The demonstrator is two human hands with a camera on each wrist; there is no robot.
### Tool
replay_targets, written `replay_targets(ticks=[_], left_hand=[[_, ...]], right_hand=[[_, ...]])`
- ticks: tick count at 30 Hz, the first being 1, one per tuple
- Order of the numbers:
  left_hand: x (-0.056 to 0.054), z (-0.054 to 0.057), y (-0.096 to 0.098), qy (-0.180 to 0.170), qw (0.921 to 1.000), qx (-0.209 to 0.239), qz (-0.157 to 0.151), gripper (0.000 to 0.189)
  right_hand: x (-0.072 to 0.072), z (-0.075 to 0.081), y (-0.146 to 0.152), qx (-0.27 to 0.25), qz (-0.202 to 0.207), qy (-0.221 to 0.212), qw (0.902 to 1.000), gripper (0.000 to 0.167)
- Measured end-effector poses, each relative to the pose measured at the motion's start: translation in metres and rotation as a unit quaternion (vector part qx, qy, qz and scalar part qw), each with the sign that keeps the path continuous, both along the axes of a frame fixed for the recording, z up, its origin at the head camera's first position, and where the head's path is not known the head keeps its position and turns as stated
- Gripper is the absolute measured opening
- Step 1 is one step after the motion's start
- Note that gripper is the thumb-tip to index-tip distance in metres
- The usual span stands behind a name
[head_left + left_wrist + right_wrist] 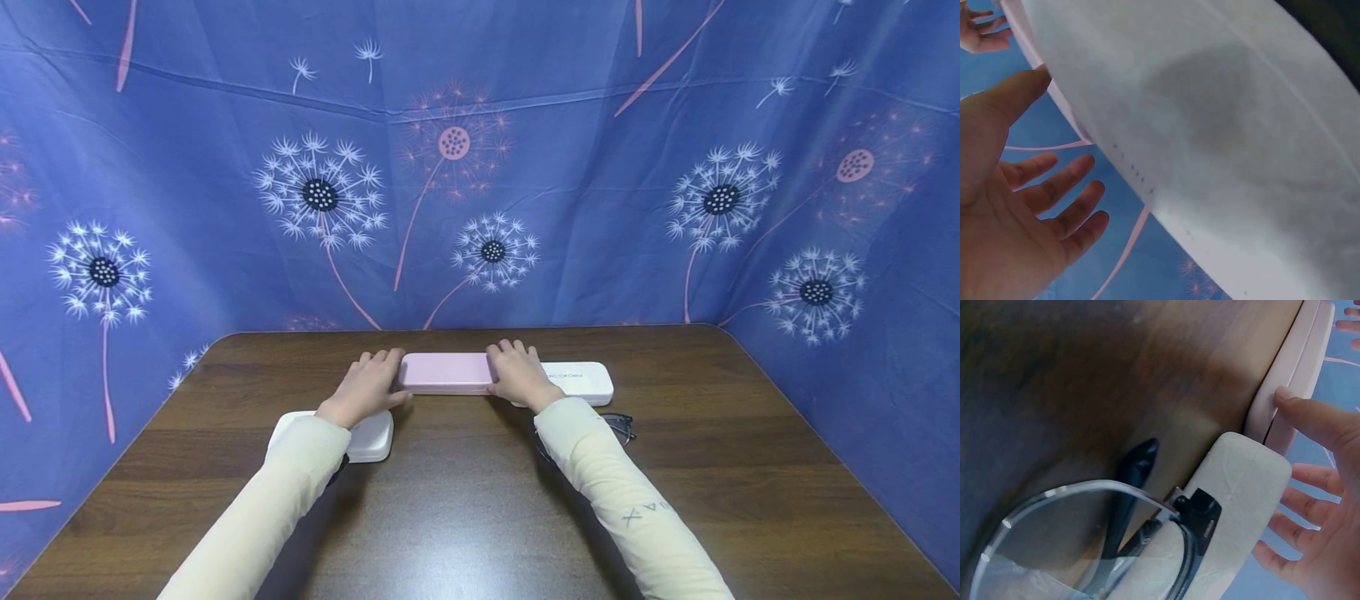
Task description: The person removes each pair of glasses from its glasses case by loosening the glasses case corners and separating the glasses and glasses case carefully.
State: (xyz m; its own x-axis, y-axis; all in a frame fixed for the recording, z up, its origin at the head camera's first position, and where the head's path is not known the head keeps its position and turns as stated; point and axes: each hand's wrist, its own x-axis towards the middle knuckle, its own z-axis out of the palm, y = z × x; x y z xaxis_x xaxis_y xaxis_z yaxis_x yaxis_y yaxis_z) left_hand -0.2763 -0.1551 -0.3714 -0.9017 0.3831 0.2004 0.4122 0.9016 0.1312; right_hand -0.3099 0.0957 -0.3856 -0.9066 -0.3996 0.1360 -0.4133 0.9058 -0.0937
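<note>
A long pink case (444,372) lies closed near the table's back edge. My left hand (367,385) is at its left end, fingers loosely spread and thumb apart in the left wrist view. At the other end, my right hand (517,375) has its thumb (1300,412) on the seam side of the case; its fingers are extended and spread. A white case (581,382) with printed lettering adjoins that right end, partly hidden by the hand. Another white case (371,437) sits under my left wrist and fills much of the left wrist view.
Dark-framed glasses (619,427) lie in front of the right white case, partly covered by my right sleeve. The brown wooden table (465,500) ends at a blue curtain (570,183) with dandelion prints, hanging behind and at both sides.
</note>
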Motion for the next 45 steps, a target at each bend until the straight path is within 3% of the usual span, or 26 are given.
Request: replay_targets(ticks=[15,26,45], left_hand=[[-0.017,-0.012,0.013,-0.051,0.9974,-0.032,0.039,0.065],[-0.02,-0.013,0.024,-0.089,0.9932,-0.034,0.067,0.063],[-0.023,-0.016,0.026,-0.076,0.993,-0.041,0.081,0.058]], right_hand=[[-0.003,-0.005,-0.003,0.007,-0.012,-0.032,0.9994,0.063],[-0.003,-0.005,-0.004,0.001,-0.016,-0.043,0.999,0.064],[-0.003,-0.006,-0.006,0.0,-0.011,-0.043,0.999,0.063]])
